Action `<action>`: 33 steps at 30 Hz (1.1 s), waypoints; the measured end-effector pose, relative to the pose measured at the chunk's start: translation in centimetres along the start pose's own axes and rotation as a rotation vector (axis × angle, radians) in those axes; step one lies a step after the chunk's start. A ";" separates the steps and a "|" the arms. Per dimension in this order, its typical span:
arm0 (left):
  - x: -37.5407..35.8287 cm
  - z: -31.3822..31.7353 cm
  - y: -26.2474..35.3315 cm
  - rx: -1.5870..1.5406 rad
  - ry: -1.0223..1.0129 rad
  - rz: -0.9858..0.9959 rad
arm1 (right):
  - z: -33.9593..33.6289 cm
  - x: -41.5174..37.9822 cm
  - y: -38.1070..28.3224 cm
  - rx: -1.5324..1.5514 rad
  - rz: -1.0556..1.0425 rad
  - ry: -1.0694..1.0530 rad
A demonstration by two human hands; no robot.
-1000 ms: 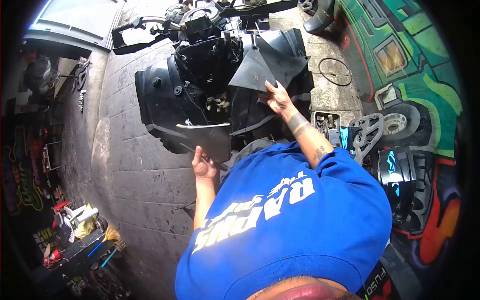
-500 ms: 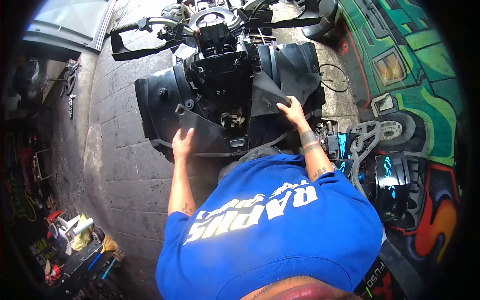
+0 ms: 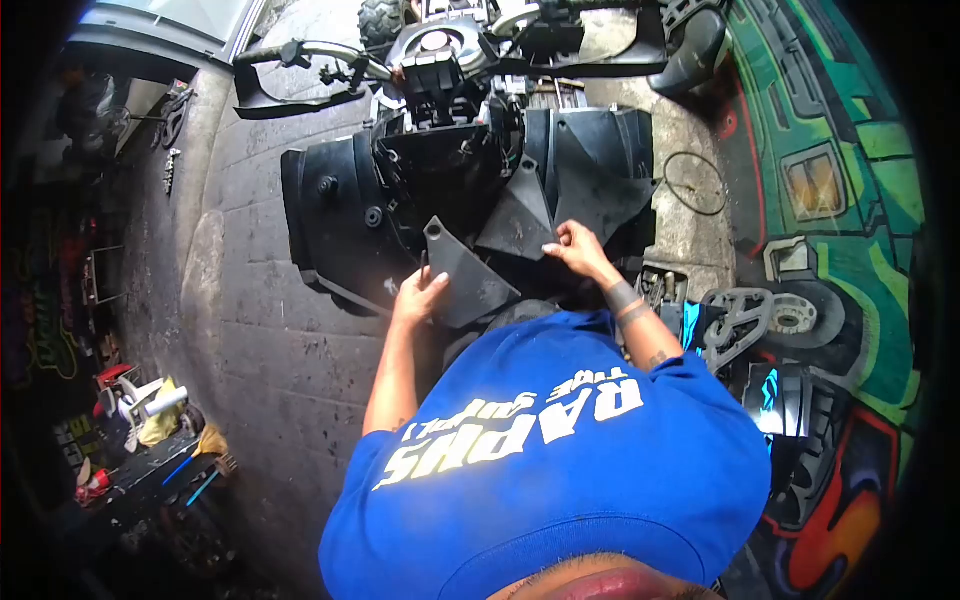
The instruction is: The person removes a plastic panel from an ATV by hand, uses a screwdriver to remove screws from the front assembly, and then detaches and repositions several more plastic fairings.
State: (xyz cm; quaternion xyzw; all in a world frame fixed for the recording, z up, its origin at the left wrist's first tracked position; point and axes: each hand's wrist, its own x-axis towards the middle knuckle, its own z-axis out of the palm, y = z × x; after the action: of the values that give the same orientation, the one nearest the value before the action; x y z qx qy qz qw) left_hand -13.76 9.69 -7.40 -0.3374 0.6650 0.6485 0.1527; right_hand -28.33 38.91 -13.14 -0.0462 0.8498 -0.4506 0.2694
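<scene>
Left hand (image 3: 418,299), pinching the left edge of a near triangular panel (image 3: 464,288), which lies to its right, long edge slanting down rightward; right hand (image 3: 577,250), pinching the lower right corner of a farther panel (image 3: 519,222), to its left, holed tip toward the black bodywork (image 3: 335,225).

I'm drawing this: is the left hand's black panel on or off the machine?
Off: the left hand holds the black panel loose, its corner hole empty.

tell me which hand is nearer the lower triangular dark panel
Left. The left hand holds the lower triangular panel at its left edge; the right hand is apart, up and right in the picture, at a corner of the higher panel.
</scene>
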 end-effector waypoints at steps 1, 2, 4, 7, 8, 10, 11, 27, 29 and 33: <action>-1.7 1.4 1.4 0.013 -0.020 0.006 | -0.5 -0.1 -0.4 -0.045 -0.037 0.007; -1.5 1.8 0.1 -0.013 -0.044 0.029 | -0.8 0.0 -0.5 -0.038 -0.029 0.001; -1.0 2.8 -2.4 -0.098 -0.056 0.139 | -1.2 0.3 -0.4 -0.009 -0.048 -0.001; -1.1 3.5 -3.0 -0.109 -0.003 0.067 | -2.2 0.5 -1.3 0.015 -0.083 0.051; -1.0 3.7 -2.9 -0.103 -0.005 0.066 | -2.8 0.7 -1.5 0.072 -0.043 0.024; -1.0 4.2 -1.7 -0.084 0.073 0.020 | -3.4 1.0 -1.7 0.144 -0.020 0.014; -0.9 4.5 -1.1 -0.081 0.069 0.024 | -3.8 1.1 -2.0 0.146 -0.021 0.020; 0.0 4.7 -2.7 0.645 0.292 0.078 | -2.7 3.5 1.0 -0.026 -0.250 0.138; 0.5 5.0 -3.4 0.635 0.299 0.064 | -2.3 4.2 2.5 -0.012 -0.260 0.119; 0.7 5.6 -3.3 0.591 0.229 -0.026 | -3.2 3.3 0.1 -0.047 -0.209 0.089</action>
State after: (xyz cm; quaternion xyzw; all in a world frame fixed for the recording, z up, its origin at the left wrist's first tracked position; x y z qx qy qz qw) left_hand -13.42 15.15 -11.01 -0.3576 0.8332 0.3830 0.1767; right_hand -32.74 40.24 -13.18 -0.1208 0.8619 -0.4577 0.1820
